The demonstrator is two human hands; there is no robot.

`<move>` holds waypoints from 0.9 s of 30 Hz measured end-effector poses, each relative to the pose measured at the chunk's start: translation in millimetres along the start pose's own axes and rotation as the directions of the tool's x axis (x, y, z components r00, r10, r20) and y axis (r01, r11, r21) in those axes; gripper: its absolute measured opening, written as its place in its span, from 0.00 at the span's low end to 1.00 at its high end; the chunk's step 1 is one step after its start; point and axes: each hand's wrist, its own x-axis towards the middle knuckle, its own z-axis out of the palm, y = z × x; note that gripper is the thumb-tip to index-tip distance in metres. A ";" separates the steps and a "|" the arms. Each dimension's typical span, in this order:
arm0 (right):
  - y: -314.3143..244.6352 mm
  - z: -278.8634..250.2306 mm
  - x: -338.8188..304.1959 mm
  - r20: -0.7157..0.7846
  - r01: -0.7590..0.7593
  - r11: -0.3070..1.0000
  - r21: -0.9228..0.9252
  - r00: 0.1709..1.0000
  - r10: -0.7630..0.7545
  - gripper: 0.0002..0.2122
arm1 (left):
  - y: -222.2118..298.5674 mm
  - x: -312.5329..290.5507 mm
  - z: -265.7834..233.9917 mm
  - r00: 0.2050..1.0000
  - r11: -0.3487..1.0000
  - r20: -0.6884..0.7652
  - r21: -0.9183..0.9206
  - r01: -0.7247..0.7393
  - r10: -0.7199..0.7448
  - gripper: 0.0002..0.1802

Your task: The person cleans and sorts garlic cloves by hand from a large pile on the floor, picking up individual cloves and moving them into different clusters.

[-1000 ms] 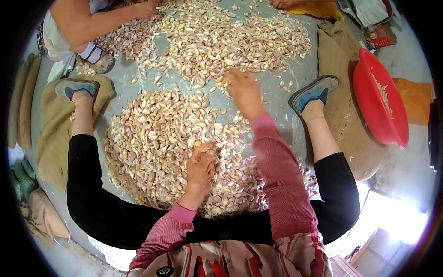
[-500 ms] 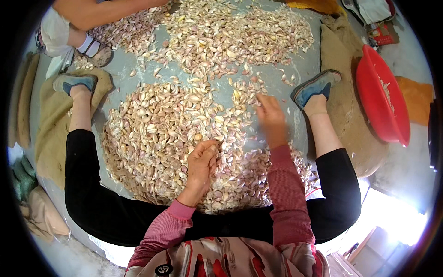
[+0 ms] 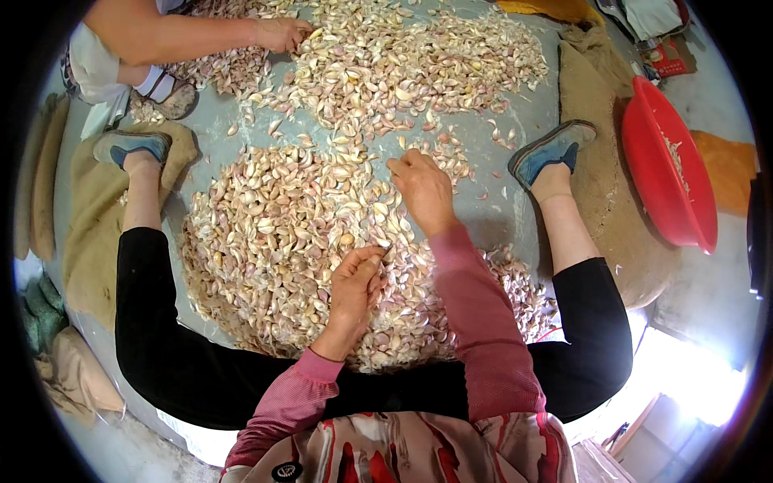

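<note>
A wide heap of pale pink-white garlic cloves [image 3: 274,233] lies on the grey floor between my outstretched legs. My left hand [image 3: 354,282] rests on the near part of the heap with its fingers curled around a few cloves. My right hand [image 3: 423,189] lies palm down at the heap's far right edge, fingers bent onto the cloves. A second spread of cloves [image 3: 403,64] covers the floor further away.
Another person's hand [image 3: 282,34] works at the far pile, top left. A red plastic basin [image 3: 664,169] stands at the right on burlap sacking [image 3: 600,185]. My blue shoes [image 3: 551,149] rest on sacking on both sides. Folded cloths lie at the left edge.
My right hand has drawn back from the far side of the heap toward me and to the right, then shifted slightly left. My left hand stays in place on the cloves.
</note>
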 end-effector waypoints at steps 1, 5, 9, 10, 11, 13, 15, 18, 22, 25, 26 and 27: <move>-1.7 4.5 2.7 0.044 0.045 0.998 -0.040 0.998 -0.043 0.08 | 1.5 -0.6 0.3 1.000 1.000 -0.012 -0.001 -0.008 0.008 0.08; -6.6 4.1 -8.5 0.062 -0.234 0.912 0.337 0.972 0.226 0.09 | 10.4 -0.8 3.8 0.999 0.999 -0.043 0.032 -0.010 0.011 0.08; -46.7 -15.7 -32.3 0.307 -0.485 0.501 0.717 0.865 0.397 0.10 | 19.5 0.5 -2.0 0.995 0.998 -0.074 0.024 -0.062 0.063 0.09; -50.5 -24.4 -42.5 0.264 -0.427 0.608 0.669 0.901 0.343 0.10 | 20.3 1.8 1.7 0.996 0.996 -0.040 0.026 -0.080 0.081 0.10; -57.5 -27.1 -50.5 0.236 -0.361 0.695 0.621 0.933 0.273 0.10 | 21.2 2.4 1.1 0.994 0.994 -0.025 0.032 -0.102 0.103 0.10; -76.3 -38.7 -61.8 0.283 -0.337 0.715 0.613 0.938 0.200 0.09 | 21.7 3.2 4.8 0.989 0.989 0.012 0.014 -0.144 0.144 0.10; -87.1 -46.5 -67.4 0.283 -0.290 0.745 0.600 0.949 0.141 0.09 | 18.6 3.1 2.2 0.982 0.982 0.031 0.029 -0.185 0.184 0.09; -91.3 -52.9 -75.3 0.225 -0.246 0.773 0.584 0.965 0.138 0.09 | 10.8 4.5 -1.0 0.973 0.972 0.058 0.072 -0.225 0.222 0.07; -96.9 -41.7 -91.2 0.278 -0.413 0.601 0.685 0.910 0.308 0.07 | 9.3 3.9 1.4 0.958 0.956 0.040 0.071 -0.286 0.284 0.06; -89.6 -27.4 -98.8 0.303 -0.429 0.556 0.712 0.902 0.307 0.07 | 4.5 2.1 9.3 0.931 0.930 -0.012 0.049 -0.365 0.366 0.05; -87.0 -23.5 -100.6 0.298 -0.409 0.566 0.716 0.912 0.282 0.07 | 4.4 1.1 10.3 0.919 0.919 -0.033 0.043 -0.392 0.393 0.05; -83.3 -21.5 -101.3 0.333 -0.445 0.541 0.714 0.895 0.296 0.07 | 5.4 1.0 7.1 0.927 0.929 -0.073 0.054 -0.365 0.368 0.05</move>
